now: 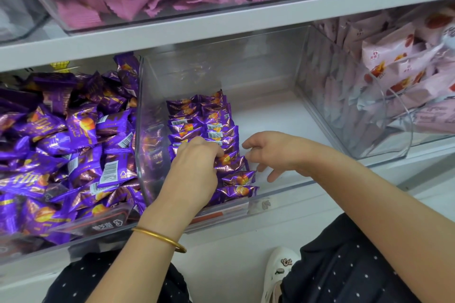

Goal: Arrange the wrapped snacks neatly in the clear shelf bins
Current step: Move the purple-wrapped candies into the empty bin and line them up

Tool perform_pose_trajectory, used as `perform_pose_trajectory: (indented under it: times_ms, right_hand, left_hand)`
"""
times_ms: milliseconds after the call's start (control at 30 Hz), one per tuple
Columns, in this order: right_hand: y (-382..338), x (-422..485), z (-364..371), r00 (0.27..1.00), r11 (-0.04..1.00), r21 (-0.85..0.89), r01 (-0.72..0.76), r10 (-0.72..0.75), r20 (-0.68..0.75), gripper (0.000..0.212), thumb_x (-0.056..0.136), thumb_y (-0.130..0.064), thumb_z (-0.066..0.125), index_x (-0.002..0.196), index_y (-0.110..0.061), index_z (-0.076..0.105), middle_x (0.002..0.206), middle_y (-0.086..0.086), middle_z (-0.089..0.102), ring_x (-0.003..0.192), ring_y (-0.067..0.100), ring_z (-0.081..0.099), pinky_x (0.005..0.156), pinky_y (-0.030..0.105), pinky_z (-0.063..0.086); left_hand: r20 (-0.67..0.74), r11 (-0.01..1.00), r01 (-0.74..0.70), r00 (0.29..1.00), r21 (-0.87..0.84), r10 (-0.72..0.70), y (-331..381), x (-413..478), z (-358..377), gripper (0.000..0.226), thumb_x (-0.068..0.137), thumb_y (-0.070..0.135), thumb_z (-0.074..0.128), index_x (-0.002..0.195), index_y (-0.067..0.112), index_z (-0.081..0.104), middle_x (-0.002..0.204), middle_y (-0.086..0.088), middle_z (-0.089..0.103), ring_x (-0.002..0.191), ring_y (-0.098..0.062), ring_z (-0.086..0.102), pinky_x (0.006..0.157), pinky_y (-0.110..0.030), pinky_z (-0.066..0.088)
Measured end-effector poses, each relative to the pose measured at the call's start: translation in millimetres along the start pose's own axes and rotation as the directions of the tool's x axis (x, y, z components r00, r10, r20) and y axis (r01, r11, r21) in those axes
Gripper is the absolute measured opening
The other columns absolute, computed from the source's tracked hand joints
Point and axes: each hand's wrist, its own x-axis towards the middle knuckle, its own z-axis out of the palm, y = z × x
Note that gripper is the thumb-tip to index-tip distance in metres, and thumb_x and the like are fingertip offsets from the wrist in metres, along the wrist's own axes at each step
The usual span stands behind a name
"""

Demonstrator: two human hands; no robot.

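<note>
Step in hand: lining up the purple wrapped snacks (197,120) in the clear bin (283,118) that both hands reach into.

Left hand (197,167), the one with the gold bangle (160,237) at the wrist: knuckles up, fingers curled down into the near end of the rows and gripping packet tops. How many it holds is hidden under the hand.

Right hand (270,152): fingers loosely spread and holding nothing. Its fingertips are just beside the right edge of the rows, over bare bin floor.

Where the snacks are: two side-by-side columns, starting under the left hand and running away from it toward the back of the bin. They hug the wall on the left hand's side. Everything beyond the right hand is unfilled.

Orientation: each packet's long axis lies crosswise, with its crimped ends pointing toward the two hands' sides. The packets overlap like shingles. The columns' long axis runs front to back.

We judge the task to be in an early-to-middle stage. The next move probably calls for squaring the nearest packets, which sit slightly fanned toward the right hand. After that, more should come from the loose heap (73,142) outboard of the left hand, to start a third column.
</note>
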Motion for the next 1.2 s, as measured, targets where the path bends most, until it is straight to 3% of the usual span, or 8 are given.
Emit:
perform_pose_trajectory:
  times_ms: [133, 267, 400, 500, 733, 900, 1067, 1200]
  right_hand:
    - [4.0, -3.8, -1.4, 0.997, 0.993, 0.099, -0.07, 0.065, 0.048, 0.043, 0.099, -0.012, 0.041, 0.141, -0.013, 0.031, 0.124, 0.012, 0.051, 0.077, 0.026, 0.067, 0.076, 0.042, 0.057]
    - [1.4, -3.3, 8.2, 0.993, 0.987, 0.152, -0.058, 0.042, 0.107, 0.024, 0.098, -0.004, 0.04, 0.12, -0.011, 0.046, 0.102, 0.013, 0.064, 0.076, 0.029, 0.068, 0.076, 0.04, 0.056]
    - [-3.0, -7.5, 8.9, 0.999, 0.997, -0.081, -0.003, 0.006, 0.035, 0.025, 0.092, -0.005, 0.052, 0.116, -0.003, 0.053, 0.112, 0.018, 0.065, 0.095, 0.03, 0.066, 0.09, 0.045, 0.052]
    - [-7.0, -15.8, 5.2, 0.995, 0.994, -0.113, 0.008, -0.019, -0.098, 0.033, 0.094, 0.002, 0.039, 0.126, -0.001, 0.045, 0.122, 0.023, 0.056, 0.092, 0.032, 0.065, 0.082, 0.044, 0.055]
    - [-52.0, -50.0, 24.4, 0.858, 0.898, -0.265, 0.35, -0.421, -0.294, 0.028, 0.094, -0.008, 0.044, 0.117, -0.016, 0.059, 0.096, 0.005, 0.064, 0.086, 0.023, 0.065, 0.075, 0.036, 0.055]
    - [-105.0, -66.4, 63.9, 0.703, 0.746, -0.352, 0.566, -0.659, -0.268, 0.029, 0.09, -0.004, 0.052, 0.113, -0.017, 0.064, 0.1, -0.004, 0.064, 0.092, 0.014, 0.061, 0.078, 0.017, 0.043]
    - [-154.3, -33.0, 99.1, 0.611, 0.599, -0.574, 0.559, -0.765, -0.204, 0.031, 0.089, -0.011, 0.053, 0.118, -0.016, 0.059, 0.114, 0.006, 0.058, 0.102, 0.022, 0.056, 0.091, 0.032, 0.042]
    - [-185.4, 3.9, 119.7, 0.701, 0.599, -0.742, 0.301, -0.667, -0.254, 0.047, 0.092, -0.041, 0.052, 0.123, -0.005, 0.046, 0.124, 0.017, 0.049, 0.115, 0.036, 0.048, 0.091, 0.039, 0.041]
  left_hand:
    - [-0.037, 1.0, 0.005, 0.999, 0.016, -0.004, -0.6, -1.2, -2.8, 0.039, 0.091, 0.009, 0.054, 0.127, 0.022, 0.056, 0.125, -0.004, 0.048, 0.12, -0.023, 0.039, 0.099, -0.032, 0.038]
    - [-0.044, 1.0, 0.005, 0.999, 0.008, -0.005, 1.0, -0.8, -4.3, 0.035, 0.091, 0.008, 0.054, 0.123, 0.022, 0.057, 0.122, -0.004, 0.048, 0.117, -0.023, 0.042, 0.094, -0.031, 0.038]
    - [-0.1, 0.988, -0.053, 0.994, -0.142, 0.039, 4.4, -5.3, -12.9, 0.036, 0.09, 0.004, 0.054, 0.123, 0.019, 0.058, 0.119, -0.002, 0.049, 0.11, -0.018, 0.048, 0.091, -0.025, 0.04]
    - [-0.223, 0.933, -0.177, 0.969, -0.314, 0.109, 7.3, -17.4, -30.2, 0.034, 0.089, -0.001, 0.052, 0.115, 0.018, 0.062, 0.108, 0.003, 0.049, 0.087, -0.002, 0.052, 0.081, -0.013, 0.038]
    - [-0.606, 0.901, -0.34, 0.787, -0.269, 0.116, -12.2, -59.7, -60.6, 0.025, 0.085, 0.002, 0.054, 0.102, 0.016, 0.067, 0.098, 0.009, 0.056, 0.092, 0.003, 0.049, 0.081, -0.008, 0.038]
    - [-0.755, 0.983, -0.115, 0.655, -0.145, -0.034, -70.9, -75.8, -75.6, 0.021, 0.08, 0.01, 0.054, 0.096, 0.018, 0.066, 0.101, 0.004, 0.061, 0.1, -0.021, 0.053, 0.087, -0.02, 0.031]
    - [-0.834, 0.976, 0.13, 0.506, -0.177, -0.219, -126.0, -87.1, -90.8, 0.026, 0.076, 0.003, 0.063, 0.097, 0.018, 0.068, 0.104, -0.003, 0.063, 0.101, -0.032, 0.055, 0.083, -0.028, 0.026]
    - [-0.861, 0.949, 0.178, 0.401, -0.26, -0.312, -141.2, -100.9, -95.6, 0.033, 0.076, 0.004, 0.064, 0.106, 0.016, 0.067, 0.114, -0.009, 0.058, 0.106, -0.036, 0.049, 0.09, -0.033, 0.027]
